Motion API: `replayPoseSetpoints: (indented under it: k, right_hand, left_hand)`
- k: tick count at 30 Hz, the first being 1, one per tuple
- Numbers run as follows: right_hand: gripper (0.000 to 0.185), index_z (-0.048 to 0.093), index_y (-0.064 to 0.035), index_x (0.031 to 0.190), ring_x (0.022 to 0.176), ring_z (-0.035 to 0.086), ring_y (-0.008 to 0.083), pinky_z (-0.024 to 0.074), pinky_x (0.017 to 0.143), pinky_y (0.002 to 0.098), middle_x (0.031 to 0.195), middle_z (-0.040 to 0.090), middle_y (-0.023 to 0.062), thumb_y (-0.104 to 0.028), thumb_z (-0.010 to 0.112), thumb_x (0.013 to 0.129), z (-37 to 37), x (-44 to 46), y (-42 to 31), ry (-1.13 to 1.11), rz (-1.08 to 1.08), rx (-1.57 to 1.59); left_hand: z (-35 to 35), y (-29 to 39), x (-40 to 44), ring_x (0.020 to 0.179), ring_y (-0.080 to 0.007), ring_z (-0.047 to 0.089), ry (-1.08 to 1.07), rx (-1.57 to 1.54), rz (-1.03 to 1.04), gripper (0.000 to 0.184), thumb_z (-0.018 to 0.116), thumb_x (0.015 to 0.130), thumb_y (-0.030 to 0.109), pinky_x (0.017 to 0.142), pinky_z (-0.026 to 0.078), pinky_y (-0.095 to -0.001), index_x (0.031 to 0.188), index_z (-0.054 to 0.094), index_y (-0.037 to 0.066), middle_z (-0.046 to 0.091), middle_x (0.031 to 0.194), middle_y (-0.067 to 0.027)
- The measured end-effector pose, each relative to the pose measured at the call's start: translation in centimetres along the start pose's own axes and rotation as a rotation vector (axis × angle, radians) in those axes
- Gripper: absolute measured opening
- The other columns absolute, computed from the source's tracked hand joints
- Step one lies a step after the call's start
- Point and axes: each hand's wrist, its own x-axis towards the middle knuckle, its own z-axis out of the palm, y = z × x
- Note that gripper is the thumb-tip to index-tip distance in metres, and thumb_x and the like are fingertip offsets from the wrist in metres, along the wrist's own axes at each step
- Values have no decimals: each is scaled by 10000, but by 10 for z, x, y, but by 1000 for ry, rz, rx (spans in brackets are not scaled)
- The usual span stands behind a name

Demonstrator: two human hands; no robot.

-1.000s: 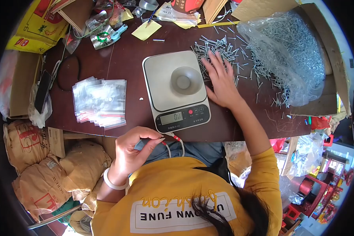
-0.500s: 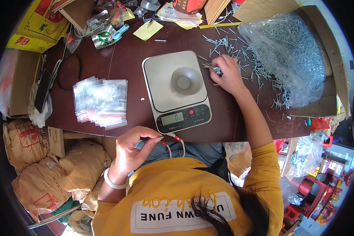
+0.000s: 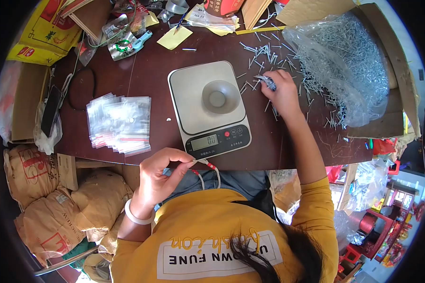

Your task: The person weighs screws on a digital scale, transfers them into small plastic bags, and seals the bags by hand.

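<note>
My right hand is closed around a small bunch of silver screws, just right of the digital scale. More loose screws lie scattered beyond and around it. A round metal cup sits on the plate of the scale, whose display appears to read 0.0. At the table's front edge, my left hand has thumb and forefinger pinched together on the end of a white cord with red bands. Left of the scale lies a stack of clear zip bags.
A torn carton on the right holds a plastic bag heaped with screws. Yellow notepaper, a blue-handled tool and a red container lie at the back. Brown sacks stand on the lower left.
My right hand has moved slightly right, away from the scale, with screws still in its grip. A few screws now lie between it and the scale. The left hand stays nearly in place.
</note>
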Motion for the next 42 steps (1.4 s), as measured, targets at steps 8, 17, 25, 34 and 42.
replayPoseSetpoints:
  k: [8,17,25,34,42]
  right_hand:
    - [197,645,-37,1029,637,552,92,415,491,203,832,624,41,-188,648,901,-19,19,38,-90,820,1393]
    - [304,576,-37,1023,559,454,67,272,371,174,808,555,36,-336,565,969,-5,37,-15,-154,936,1706]
    - [262,617,-48,966,603,503,44,344,435,186,796,590,26,-310,628,943,-20,47,-114,-247,613,1466]
    - [106,636,-23,927,806,648,257,519,693,325,923,638,113,-107,665,870,-6,15,-135,-83,-139,697]
    - [153,643,11,1019,863,687,182,548,766,301,937,698,115,-110,573,958,-23,4,-104,-65,193,1029]
  left_hand:
    - [0,-7,4,775,-145,662,10,-18,33,148,679,796,-101,673,512,-240,916,655,-18,680,1003,-125]
    - [58,10,64,606,-198,633,140,240,261,282,693,795,-35,534,499,-287,1067,632,6,617,1161,-174]
    - [52,-6,82,757,-279,617,-25,335,310,230,778,751,82,599,533,-351,897,623,-5,576,953,-130]
    - [22,-18,87,888,-290,620,-38,364,361,260,803,668,37,748,529,-360,850,620,10,578,1102,-126]
    - [-6,-14,64,953,-260,643,139,328,274,279,786,676,-40,819,522,-353,914,649,12,622,1136,-131]
